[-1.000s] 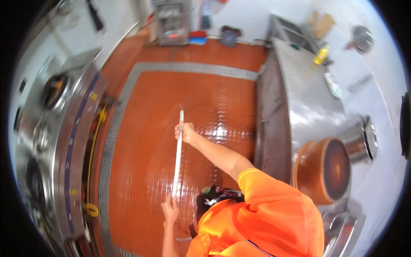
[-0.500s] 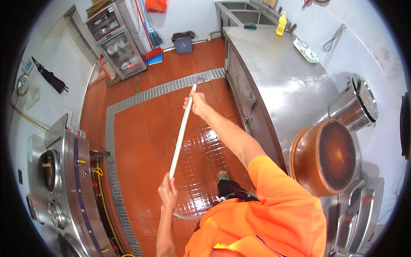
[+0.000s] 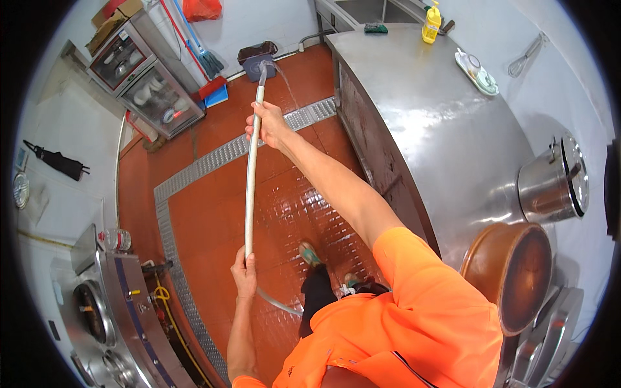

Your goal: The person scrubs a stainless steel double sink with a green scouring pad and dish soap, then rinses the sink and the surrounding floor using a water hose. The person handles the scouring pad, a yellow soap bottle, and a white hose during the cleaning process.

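Note:
A whitish hose (image 3: 251,187) runs through both my hands, its open end pointing away from me. Near that end, my right hand (image 3: 269,125) has its fingers wrapped round it. My left hand (image 3: 244,274) grips it lower down, and the slack part curves off behind toward my legs. Clear water (image 3: 264,68) shoots from the tip toward the grey bin (image 3: 253,63) by the far wall, with splashes beside it. Wet red-brown tiles (image 3: 207,223) lie under the hose and shine near my feet.
A steel counter (image 3: 420,123) stands on the right, bearing a brown round vessel (image 3: 482,262) and a lidded steel pot (image 3: 550,184). The stove (image 3: 123,304) is at left. A glass-door cabinet (image 3: 162,97), broom (image 3: 208,63) and blue dustpan (image 3: 217,96) stand far left. A metal drain grate (image 3: 213,155) crosses the floor.
The hose's front end has swung left and farther out, my right hand moving with it. Its water now reaches the bin. My view has shifted forward, and both feet show.

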